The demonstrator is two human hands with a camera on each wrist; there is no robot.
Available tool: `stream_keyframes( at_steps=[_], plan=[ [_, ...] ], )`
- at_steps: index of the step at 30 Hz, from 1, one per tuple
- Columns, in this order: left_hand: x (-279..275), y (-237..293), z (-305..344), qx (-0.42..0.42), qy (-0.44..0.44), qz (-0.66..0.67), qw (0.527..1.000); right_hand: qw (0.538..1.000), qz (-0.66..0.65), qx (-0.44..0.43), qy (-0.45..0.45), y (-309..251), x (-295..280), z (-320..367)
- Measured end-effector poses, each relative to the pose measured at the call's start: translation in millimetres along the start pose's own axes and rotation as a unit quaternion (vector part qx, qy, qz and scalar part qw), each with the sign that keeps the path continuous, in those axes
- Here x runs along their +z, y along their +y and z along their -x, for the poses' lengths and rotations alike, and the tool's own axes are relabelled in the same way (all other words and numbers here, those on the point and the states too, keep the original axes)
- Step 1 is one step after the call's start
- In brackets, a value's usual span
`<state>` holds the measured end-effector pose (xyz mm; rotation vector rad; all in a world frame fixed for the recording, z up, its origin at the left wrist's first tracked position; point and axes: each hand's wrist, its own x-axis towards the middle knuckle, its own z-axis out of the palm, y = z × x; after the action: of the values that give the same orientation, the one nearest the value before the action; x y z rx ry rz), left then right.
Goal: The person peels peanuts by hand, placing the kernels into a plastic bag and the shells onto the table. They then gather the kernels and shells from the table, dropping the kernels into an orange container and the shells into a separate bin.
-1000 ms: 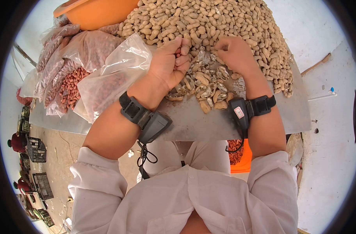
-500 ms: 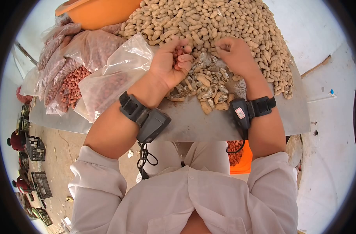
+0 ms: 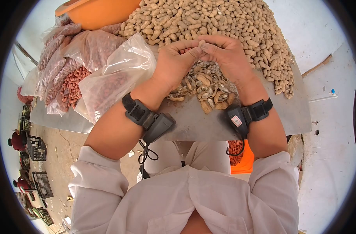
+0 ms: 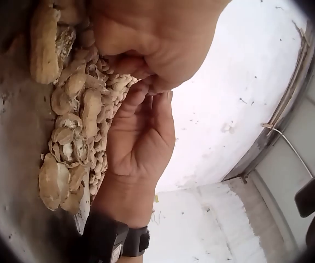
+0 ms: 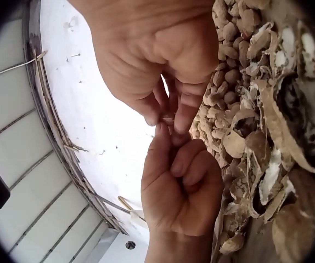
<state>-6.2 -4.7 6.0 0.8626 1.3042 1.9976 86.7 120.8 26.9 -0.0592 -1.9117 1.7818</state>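
Both hands meet at the fingertips in front of the unshelled peanut heap (image 3: 240,21). The left hand (image 3: 171,65) curls round several red kernels (image 3: 183,51) and touches a small tan peanut (image 3: 202,42) that the right hand (image 3: 233,58) pinches between thumb and fingers. In the left wrist view, the right hand (image 4: 138,145) meets the left hand (image 4: 157,38), whose fingers hide most of what is held. The right wrist view has the left hand's fingers (image 5: 193,164) curled below the right hand (image 5: 157,46). Broken shells (image 3: 205,87) lie beneath the hands.
Clear bags of red kernels (image 3: 88,48) lie at the left, beside an orange basin (image 3: 104,13). The metal tabletop (image 3: 193,126) ends before the person's lap. Below its edge stands an orange container (image 3: 244,162) with red kernels. Black crates (image 3: 37,148) are on the floor.
The hands, apart before, have come together at the fingertips. The right hand has moved left with its fingers extended towards the left hand, which has turned over its kernels, now mostly hidden.
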Motion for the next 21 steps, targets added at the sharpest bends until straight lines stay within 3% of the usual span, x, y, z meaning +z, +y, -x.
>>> stream_keyframes(
  at_steps=[5,11,13,21],
  plan=[
    [-2.1,-2.6,-2.1,0.067,-0.016,-0.144,0.987,0.999,0.04,-0.012,0.031,0.9,0.4,-0.4],
    [1.6,5.7,3.8,0.029,-0.017,-0.149,0.988,0.991,0.128,-0.016,0.045,2.2,3.5,1.0],
    [4.1,4.5,2.9,0.03,-0.022,-0.092,0.995,0.991,0.124,-0.018,0.052,2.4,5.6,2.0],
    [-2.8,-0.3,-2.6,-0.027,-0.006,0.065,0.998,0.992,-0.105,0.026,0.058,10.5,8.5,1.3]
  ],
)
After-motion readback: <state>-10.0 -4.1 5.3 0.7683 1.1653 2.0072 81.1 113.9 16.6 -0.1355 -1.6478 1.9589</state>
